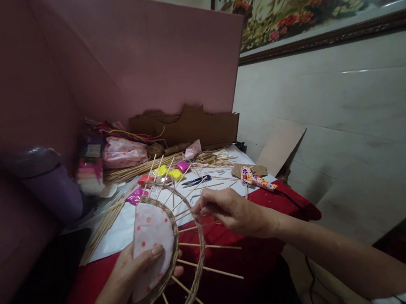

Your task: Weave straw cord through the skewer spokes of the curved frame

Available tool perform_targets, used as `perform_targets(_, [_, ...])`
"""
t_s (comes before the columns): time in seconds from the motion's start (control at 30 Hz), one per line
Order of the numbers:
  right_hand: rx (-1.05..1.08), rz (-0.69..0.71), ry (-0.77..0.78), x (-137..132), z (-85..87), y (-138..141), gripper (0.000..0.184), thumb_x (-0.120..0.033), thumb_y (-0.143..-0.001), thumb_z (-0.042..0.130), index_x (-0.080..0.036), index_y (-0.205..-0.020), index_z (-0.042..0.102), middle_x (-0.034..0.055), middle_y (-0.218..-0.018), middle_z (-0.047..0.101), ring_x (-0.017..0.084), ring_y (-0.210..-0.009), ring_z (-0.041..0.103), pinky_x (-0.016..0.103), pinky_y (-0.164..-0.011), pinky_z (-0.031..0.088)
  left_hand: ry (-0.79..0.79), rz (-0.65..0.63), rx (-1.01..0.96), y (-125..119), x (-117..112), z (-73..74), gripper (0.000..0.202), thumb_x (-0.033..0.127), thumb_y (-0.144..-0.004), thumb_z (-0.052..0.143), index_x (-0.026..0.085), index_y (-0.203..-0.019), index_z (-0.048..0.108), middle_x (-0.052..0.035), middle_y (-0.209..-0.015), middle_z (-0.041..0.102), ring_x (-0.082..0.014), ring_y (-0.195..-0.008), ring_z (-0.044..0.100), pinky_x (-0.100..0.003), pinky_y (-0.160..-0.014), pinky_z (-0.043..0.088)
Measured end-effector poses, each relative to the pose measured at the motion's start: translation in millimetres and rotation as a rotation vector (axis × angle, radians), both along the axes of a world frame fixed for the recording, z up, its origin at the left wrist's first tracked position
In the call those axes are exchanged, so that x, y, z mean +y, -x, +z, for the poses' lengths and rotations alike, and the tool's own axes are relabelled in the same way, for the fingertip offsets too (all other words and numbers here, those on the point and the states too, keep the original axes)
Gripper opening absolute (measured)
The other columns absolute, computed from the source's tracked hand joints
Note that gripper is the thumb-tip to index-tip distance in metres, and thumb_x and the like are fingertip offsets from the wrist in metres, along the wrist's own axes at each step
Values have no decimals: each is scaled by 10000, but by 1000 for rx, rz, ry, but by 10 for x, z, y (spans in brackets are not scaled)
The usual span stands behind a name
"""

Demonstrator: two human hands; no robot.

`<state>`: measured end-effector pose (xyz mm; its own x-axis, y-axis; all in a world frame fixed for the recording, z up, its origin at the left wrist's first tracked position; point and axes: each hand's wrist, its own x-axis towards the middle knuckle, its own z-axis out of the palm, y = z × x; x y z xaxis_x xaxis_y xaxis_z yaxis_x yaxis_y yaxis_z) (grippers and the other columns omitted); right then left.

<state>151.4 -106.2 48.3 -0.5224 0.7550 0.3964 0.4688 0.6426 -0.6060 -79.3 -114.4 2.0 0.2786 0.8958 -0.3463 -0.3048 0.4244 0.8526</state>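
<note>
My left hand [146, 268] grips a half-round woven piece by its fabric-covered middle [156, 234], white with red dots, thumb on top and fingers underneath. A braided twine edge borders the fabric, and thin wooden sticks [225, 271] fan outward from it. Farther out, a second band of braided twine [201, 240] crosses the sticks in an arc. My right hand [230, 211] is closed in a pinch on this outer band at its right side. The fingertips partly hide the spot they hold.
A floral glue gun [258, 180] with a black cord lies at the table's right. Blue-handled snips [201, 180], loose sticks and bright packets [176, 174] are spread on white paper. A purple tumbler [47, 189] stands left; cardboard [184, 127] leans behind.
</note>
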Motion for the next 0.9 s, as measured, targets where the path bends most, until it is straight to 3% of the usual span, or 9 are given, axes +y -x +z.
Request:
perform_targets(0.2, [-102, -75, -124, -22, -58, -60, 160, -32, -822, 414, -160, -855, 504, 27, -776, 592, 122, -681, 524, 242, -632, 426, -1, 21, 30, 45, 23, -11, 375, 206, -572, 771, 98, -875, 577, -103, -703, 702, -174, -493, 631, -306, -549, 570])
perform_targets(0.5, [-329, 61, -99, -52, -72, -18, 207, 2, -791, 420, -164, -901, 479, 42, -868, 542, 124, -745, 488, 251, -678, 430, 27, 18, 12, 21, -21, 45, 374, 191, -564, 779, 106, -865, 576, -114, -730, 708, -233, -549, 662, -315, -503, 554])
perform_targets(0.6, [-258, 48, -76, -53, -82, -14, 176, -26, -817, 417, -159, -917, 476, 57, -887, 557, 132, -763, 505, 268, -696, 444, 29, 38, 12, 24, -21, 37, 383, 182, -560, 780, 109, -879, 579, -111, -723, 708, -253, -608, 674, -317, -516, 562])
perform_targets(0.9, [-49, -52, -174, -64, -119, -12, 119, -110, -884, 362, -170, -849, 459, 64, -832, 562, 150, -749, 516, 304, -694, 457, 30, 39, 9, 33, -17, 8, 340, 185, -569, 768, 93, -847, 596, -92, -699, 697, -180, -508, 636, -357, -589, 585])
